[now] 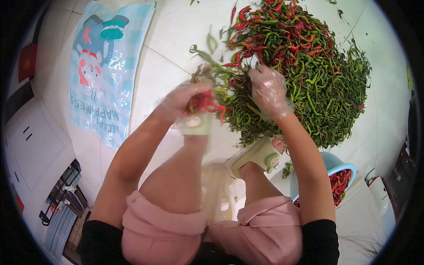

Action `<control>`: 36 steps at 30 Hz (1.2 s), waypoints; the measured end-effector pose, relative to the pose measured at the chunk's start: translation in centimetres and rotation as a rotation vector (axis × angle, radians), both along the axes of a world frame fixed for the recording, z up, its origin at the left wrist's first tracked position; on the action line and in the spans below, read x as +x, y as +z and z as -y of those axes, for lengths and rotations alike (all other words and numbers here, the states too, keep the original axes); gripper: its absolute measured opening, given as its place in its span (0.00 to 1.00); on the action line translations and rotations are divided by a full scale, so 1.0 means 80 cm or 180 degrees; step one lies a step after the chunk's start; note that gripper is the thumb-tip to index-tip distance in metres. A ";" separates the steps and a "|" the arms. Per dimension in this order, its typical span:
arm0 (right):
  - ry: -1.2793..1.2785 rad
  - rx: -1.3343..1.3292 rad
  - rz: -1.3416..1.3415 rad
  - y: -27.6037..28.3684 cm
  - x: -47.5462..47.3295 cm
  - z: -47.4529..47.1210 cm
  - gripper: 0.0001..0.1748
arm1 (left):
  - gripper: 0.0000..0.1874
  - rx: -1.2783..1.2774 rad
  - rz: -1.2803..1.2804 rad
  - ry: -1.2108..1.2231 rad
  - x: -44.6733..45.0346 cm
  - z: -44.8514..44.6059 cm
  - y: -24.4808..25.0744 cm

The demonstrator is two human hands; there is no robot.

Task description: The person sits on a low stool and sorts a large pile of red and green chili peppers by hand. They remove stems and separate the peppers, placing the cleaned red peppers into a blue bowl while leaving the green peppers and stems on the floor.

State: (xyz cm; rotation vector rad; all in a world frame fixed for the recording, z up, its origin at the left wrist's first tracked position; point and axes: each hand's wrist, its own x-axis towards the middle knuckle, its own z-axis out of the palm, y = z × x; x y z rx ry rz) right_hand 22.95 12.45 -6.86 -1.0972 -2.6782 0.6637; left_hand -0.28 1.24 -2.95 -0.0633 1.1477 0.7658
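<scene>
A large heap of red and green chili peppers with stems and leaves point(311, 76) lies on the pale tiled floor. My left hand point(188, 97), in a clear plastic glove, is closed on a bunch of red chili peppers point(212, 105), with green ones beside it; the bunch is blurred. At the heap's near left side is my right hand point(268, 87), gloved the same way, knuckles up and fingers bent down among stems and peppers. Its fingertips are hidden, so what it holds cannot be told. Loose green chili peppers point(212, 61) trail between the hands.
A light blue plastic basin point(351, 169) with red chili peppers stands at the right, partly behind my right arm. A printed plastic bag or sheet point(102, 73) lies at the left. My feet, in pale green slippers point(258, 157), are near the heap. A white cabinet point(36, 139) stands far left.
</scene>
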 end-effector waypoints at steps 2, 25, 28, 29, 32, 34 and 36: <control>0.0202 -0.0232 0.0312 0.016 0.016 0.017 0.07 | 0.09 0.0295 -0.0290 -0.0428 -0.016 0.000 -0.018; -0.1586 -0.3609 -0.0482 0.025 -0.021 0.017 0.10 | 0.09 -0.0080 -0.0689 -0.0569 0.009 -0.027 -0.006; -0.2035 -0.4198 -0.0883 0.033 -0.020 0.037 0.08 | 0.11 0.0323 -0.0469 -0.0910 0.023 -0.027 -0.019; -0.2193 -0.4360 -0.1049 0.040 -0.024 0.046 0.09 | 0.12 0.0484 -0.0339 -0.0945 0.029 -0.026 -0.019; -0.2407 -0.4457 -0.1399 0.044 -0.021 0.064 0.09 | 0.09 0.0260 -0.0459 -0.0859 0.045 -0.021 -0.001; -0.2470 -0.4506 -0.1444 0.048 -0.019 0.069 0.09 | 0.11 0.0255 -0.0356 -0.1071 0.038 -0.013 -0.012; -0.2398 -0.4405 -0.1454 0.050 -0.012 0.072 0.10 | 0.11 0.0055 -0.0290 -0.0927 0.037 -0.013 -0.004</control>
